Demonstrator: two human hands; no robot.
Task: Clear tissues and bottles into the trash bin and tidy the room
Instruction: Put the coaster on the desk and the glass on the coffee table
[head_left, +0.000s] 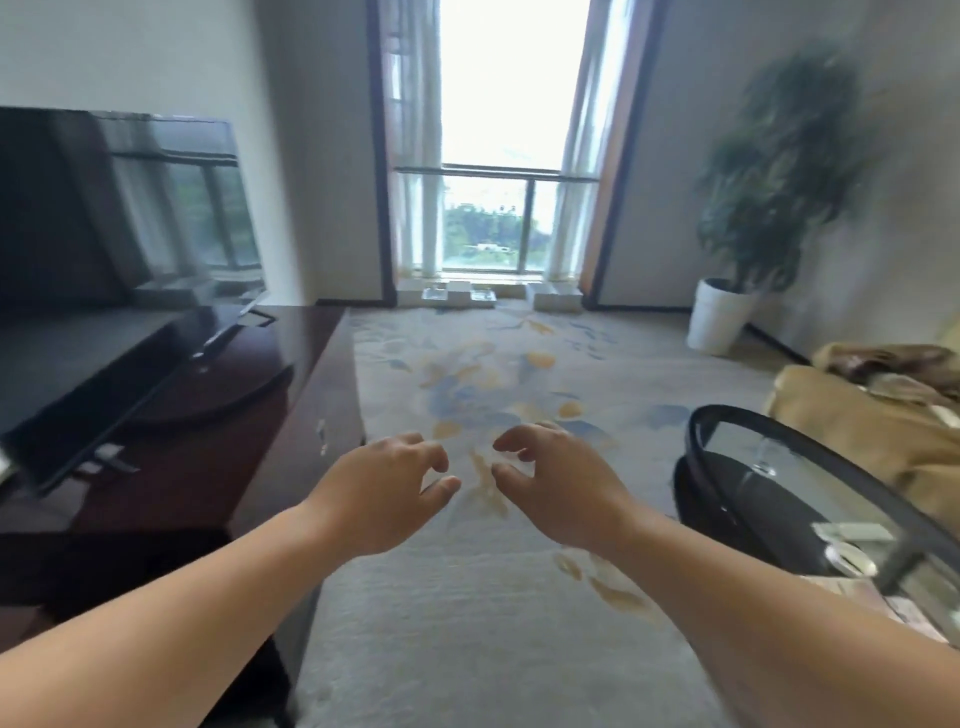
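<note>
My left hand (387, 488) and my right hand (558, 480) are held out in front of me over the carpet, close together, fingers loosely curled, holding nothing. No tissue, bottle or trash bin shows clearly in view. On the round glass table (727, 415) at the right lie a few small pale items (844, 545), too blurred to name.
A dark wooden cabinet (249, 415) with a television (104, 249) runs along the left. A tan sofa (878, 415) stands at the right, a potted plant (727, 312) in the far right corner. Patterned carpet (493, 364) stretches to the window (493, 156).
</note>
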